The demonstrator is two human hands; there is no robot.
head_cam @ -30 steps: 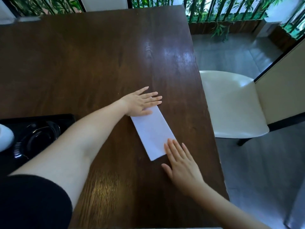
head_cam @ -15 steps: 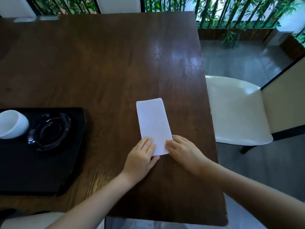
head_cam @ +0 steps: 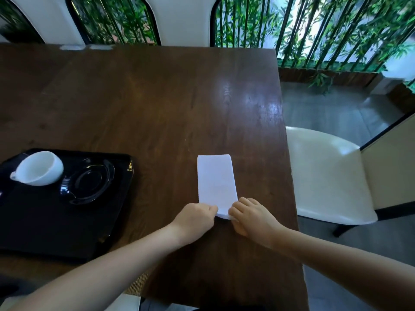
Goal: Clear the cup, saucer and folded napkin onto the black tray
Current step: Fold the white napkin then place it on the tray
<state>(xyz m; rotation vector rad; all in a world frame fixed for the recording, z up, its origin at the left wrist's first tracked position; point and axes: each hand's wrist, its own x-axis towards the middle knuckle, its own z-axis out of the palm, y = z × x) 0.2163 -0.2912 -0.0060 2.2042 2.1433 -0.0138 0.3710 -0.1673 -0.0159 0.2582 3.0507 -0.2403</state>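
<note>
A white folded napkin (head_cam: 216, 182) lies lengthwise on the dark wooden table (head_cam: 157, 104), right of centre. My left hand (head_cam: 196, 217) and my right hand (head_cam: 251, 217) both pinch its near short edge, fingers curled, one at each corner. At the left stands the black tray (head_cam: 56, 223). On it a white cup (head_cam: 38, 168) lies tipped on its side, and a glossy black saucer (head_cam: 89, 180) sits just to the cup's right.
A cream chair seat (head_cam: 325, 173) stands close to the table's right edge. Two white chair backs (head_cam: 179, 19) stand beyond the far edge, in front of bamboo plants. The floor at the right is grey.
My left hand came back from the napkin's far end to its near edge. Both hands went from lying flat to pinching the near corners. The view has tilted up.
</note>
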